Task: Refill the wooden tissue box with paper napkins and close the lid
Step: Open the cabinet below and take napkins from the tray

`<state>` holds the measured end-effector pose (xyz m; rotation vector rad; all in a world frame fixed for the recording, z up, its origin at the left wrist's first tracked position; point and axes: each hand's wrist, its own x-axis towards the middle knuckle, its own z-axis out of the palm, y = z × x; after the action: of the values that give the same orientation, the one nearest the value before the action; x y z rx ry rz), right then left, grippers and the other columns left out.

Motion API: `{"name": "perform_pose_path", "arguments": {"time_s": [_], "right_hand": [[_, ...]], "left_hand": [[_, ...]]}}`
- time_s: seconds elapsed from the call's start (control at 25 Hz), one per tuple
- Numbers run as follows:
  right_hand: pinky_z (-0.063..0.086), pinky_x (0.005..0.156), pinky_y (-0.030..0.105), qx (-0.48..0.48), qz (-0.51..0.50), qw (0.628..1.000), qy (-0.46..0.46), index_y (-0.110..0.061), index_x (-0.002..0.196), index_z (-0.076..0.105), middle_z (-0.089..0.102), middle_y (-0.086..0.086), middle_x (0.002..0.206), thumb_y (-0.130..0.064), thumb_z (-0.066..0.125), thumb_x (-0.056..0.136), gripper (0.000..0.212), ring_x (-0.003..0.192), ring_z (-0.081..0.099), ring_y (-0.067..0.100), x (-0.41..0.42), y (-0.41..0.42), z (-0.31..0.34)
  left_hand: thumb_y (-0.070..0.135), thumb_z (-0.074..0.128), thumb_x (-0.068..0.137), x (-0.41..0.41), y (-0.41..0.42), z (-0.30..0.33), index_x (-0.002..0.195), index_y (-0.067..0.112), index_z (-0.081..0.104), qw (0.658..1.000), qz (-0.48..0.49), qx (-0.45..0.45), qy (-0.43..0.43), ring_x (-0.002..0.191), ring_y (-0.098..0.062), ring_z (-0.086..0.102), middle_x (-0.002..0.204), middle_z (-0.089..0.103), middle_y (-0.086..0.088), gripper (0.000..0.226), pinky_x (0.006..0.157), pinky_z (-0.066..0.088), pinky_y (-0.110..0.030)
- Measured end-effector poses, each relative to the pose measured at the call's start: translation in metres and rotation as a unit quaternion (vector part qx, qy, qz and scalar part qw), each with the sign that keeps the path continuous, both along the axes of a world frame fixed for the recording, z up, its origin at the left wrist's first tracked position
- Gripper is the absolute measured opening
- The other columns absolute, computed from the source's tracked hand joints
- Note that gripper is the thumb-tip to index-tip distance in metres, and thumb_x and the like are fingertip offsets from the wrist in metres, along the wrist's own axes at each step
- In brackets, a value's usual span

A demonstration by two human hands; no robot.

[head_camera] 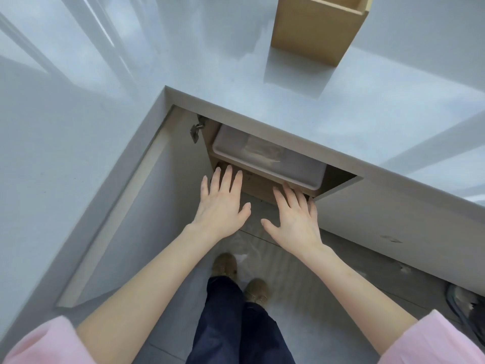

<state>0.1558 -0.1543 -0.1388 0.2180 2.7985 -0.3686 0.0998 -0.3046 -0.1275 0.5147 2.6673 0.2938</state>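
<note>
The wooden tissue box (315,27) stands open-topped on the grey countertop (236,74), at the top right of the view. Below the counter, an open cabinet holds a translucent plastic bin (236,147) on a wooden shelf, with pale paper-like contents showing through it. My left hand (221,206) is spread flat, palm down, its fingertips near the shelf's front edge at the left. My right hand (295,219) is also spread, fingertips at the bin's front right corner. Neither hand holds anything.
The cabinet door (126,206) is swung open to the left, with its hinge (195,131) visible at the top. The counter edge overhangs the cabinet opening. My legs and brown shoes (241,277) stand on the grey floor directly below the hands.
</note>
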Motion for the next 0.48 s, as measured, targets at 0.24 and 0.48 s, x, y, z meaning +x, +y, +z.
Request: {"name": "perform_pose_path", "arguments": {"time_s": [0.24,0.48], "right_hand": [[0.006,0.117,0.046,0.002,-0.026,0.999,-0.023,-0.021,0.144,0.021,0.012,0.003,0.158,-0.047,0.049,0.086,0.07,0.145,0.005,0.023,-0.028,-0.003,-0.013],[0.003,0.117,0.045,-0.006,-0.034,0.998,-0.045,-0.02,0.145,0.017,0.007,0.003,0.158,-0.047,0.049,0.086,0.072,0.145,0.002,0.023,-0.04,-0.005,-0.021]], "left_hand": [[0.041,0.039,0.088,-0.034,-0.007,-0.014,0.143,0.013,0.012,0.999,-0.04,0.007,0.012,0.141,-0.03,0.007,0.155,0.011,-0.01,0.067,0.113,0.009,-0.047],[0.041,0.039,0.089,-0.056,-0.005,-0.026,0.144,0.015,0.011,0.999,-0.047,0.019,-0.013,0.142,-0.029,0.007,0.155,0.009,-0.008,0.067,0.114,0.01,-0.047]]}}
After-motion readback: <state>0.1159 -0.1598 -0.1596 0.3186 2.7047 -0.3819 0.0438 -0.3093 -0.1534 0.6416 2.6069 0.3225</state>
